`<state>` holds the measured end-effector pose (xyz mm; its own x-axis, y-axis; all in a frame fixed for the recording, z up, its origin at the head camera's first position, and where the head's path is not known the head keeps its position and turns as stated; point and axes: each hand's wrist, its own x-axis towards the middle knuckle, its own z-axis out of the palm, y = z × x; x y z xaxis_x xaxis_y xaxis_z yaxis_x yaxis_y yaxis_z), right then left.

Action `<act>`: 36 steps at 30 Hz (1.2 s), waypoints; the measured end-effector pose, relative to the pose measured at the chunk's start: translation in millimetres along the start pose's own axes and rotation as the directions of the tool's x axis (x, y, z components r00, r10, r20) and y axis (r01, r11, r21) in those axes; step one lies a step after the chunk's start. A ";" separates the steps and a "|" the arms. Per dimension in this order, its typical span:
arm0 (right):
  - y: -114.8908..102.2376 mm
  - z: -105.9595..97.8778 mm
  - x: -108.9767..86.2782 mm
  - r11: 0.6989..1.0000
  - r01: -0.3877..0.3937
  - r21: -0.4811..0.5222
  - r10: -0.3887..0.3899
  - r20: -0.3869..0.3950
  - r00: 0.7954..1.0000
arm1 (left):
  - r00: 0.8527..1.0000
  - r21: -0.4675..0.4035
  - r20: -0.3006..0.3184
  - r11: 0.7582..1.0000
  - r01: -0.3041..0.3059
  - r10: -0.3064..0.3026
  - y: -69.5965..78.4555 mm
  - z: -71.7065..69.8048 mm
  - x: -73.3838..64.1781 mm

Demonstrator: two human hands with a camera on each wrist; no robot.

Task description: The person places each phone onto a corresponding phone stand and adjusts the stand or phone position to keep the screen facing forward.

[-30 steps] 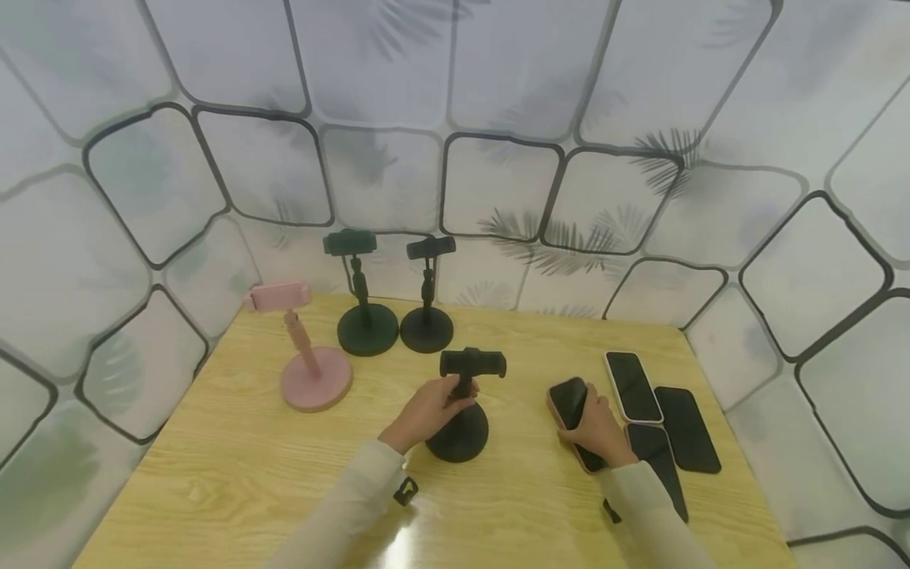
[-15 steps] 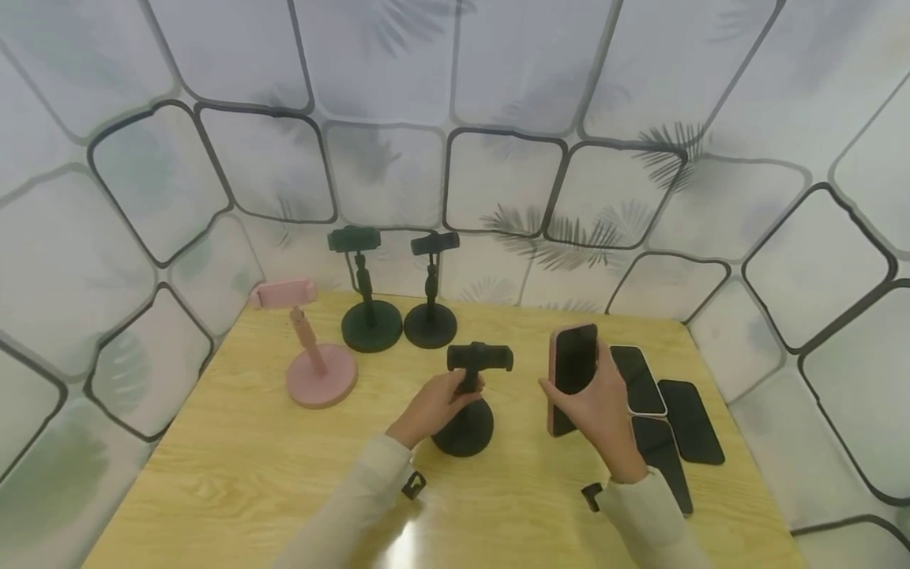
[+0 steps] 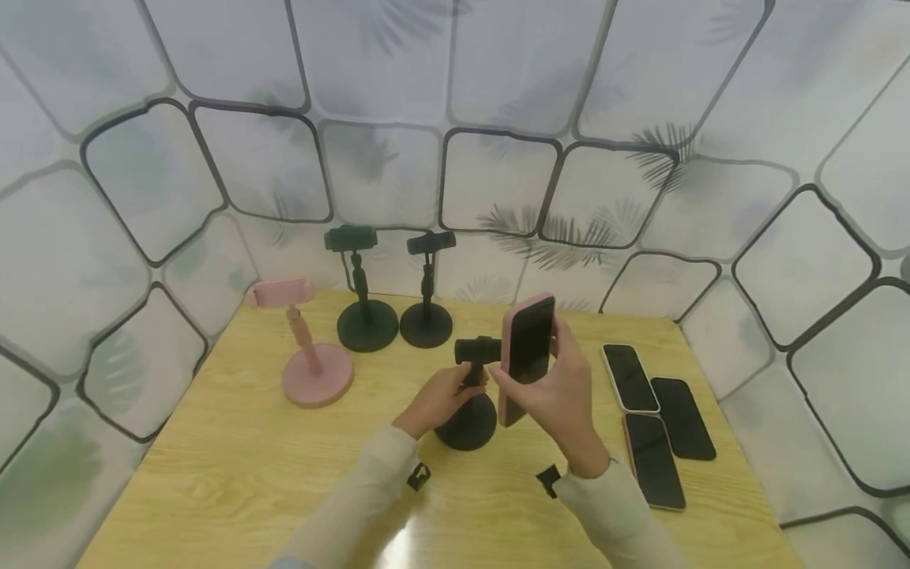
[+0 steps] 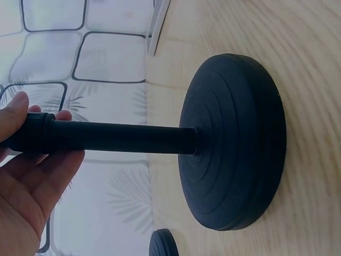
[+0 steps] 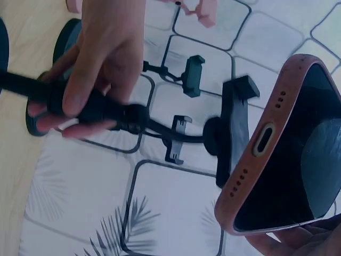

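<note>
A black phone stand with a round base stands on the table, its clamp at the top holding no phone. My left hand grips the stand's stem, fingers and thumb wrapped round it below the clamp. In my right hand is a smartphone in a pink case, raised off the table and tilted upright, its dark screen showing. The phone is close to the clamp's right end and covers part of it in the head view; whether they touch I cannot tell.
Behind on the left stand a pink phone stand, a dark green one and a smaller black one. Three phones lie at the right: a white-edged one, a black one and a pink-edged one. Patterned curtain surrounds the table.
My right hand has lifted the pink-cased phone off the table, turned it upright and carried it left to the black stand's clamp. My left hand still grips the stem.
</note>
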<state>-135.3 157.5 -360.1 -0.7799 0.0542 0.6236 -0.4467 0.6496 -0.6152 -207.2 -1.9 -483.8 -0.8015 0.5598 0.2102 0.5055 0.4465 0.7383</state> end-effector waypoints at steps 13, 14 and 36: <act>3.8 31.4 -3.4 0.995 0.003 0.099 -0.005 0.027 1.000 | 0.999 0.023 0.045 1.000 -0.020 0.019 -2.0 -4.6 8.0; 4.2 32.7 -3.8 0.996 0.003 0.090 -0.005 0.027 1.000 | 0.999 0.024 0.046 0.999 -0.021 0.020 -2.0 -5.2 7.9; -1.9 39.6 0.9 0.988 -0.137 -0.066 0.143 0.091 0.986 | 1.000 -0.048 0.017 0.999 -0.013 0.014 -0.6 -12.3 -3.9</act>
<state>-152.5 126.3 -377.4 -0.8722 0.0776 0.4830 -0.3056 0.6846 -0.6617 -208.3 -13.0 -477.2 -0.7888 0.5778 0.2096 0.5003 0.4054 0.7651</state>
